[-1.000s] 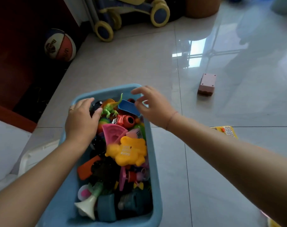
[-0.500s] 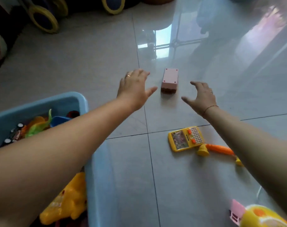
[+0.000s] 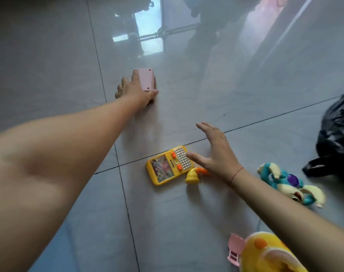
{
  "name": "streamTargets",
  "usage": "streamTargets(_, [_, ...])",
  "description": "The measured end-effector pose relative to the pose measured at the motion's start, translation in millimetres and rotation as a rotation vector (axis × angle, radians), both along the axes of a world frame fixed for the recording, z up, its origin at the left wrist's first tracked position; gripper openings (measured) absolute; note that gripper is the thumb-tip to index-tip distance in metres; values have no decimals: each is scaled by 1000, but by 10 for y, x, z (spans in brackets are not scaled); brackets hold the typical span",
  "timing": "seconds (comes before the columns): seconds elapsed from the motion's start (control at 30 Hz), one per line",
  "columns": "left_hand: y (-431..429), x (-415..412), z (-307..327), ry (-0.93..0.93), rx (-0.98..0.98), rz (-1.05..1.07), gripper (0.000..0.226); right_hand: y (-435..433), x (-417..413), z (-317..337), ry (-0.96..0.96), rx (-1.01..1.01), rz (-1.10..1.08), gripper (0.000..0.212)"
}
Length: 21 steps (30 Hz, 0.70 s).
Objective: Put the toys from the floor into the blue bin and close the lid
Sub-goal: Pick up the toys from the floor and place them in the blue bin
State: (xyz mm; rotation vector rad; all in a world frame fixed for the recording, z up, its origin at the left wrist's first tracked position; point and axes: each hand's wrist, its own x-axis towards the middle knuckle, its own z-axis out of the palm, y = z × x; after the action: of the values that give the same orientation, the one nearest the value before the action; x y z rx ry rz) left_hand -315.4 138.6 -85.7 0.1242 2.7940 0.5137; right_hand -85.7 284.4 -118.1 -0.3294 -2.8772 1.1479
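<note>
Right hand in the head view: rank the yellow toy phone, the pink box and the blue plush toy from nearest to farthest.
1. Yellow toy phone: just left of the right hand, beside its thumb.
2. Blue plush toy: off to the hand's right.
3. Pink box: far ahead and to the left, gripped by the left hand.
</note>
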Motion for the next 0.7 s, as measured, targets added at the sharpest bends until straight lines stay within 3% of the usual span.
streamTargets(0.2, [24, 18, -131, 67, 18, -6, 82, 295, 599, 134, -74, 85, 31, 83])
streamTargets(0.53, [-357, 571, 108, 107, 139, -13, 75, 868, 1463, 542, -80, 548, -391, 77])
streamTargets(0.63, [-462, 863, 416, 141, 197, -40, 74, 1012, 1755, 550, -313, 496, -599, 91])
streamTargets(0.7, [-550, 1080, 649, 150, 252, -49, 74, 1063, 1932, 468, -450, 310, -644, 101])
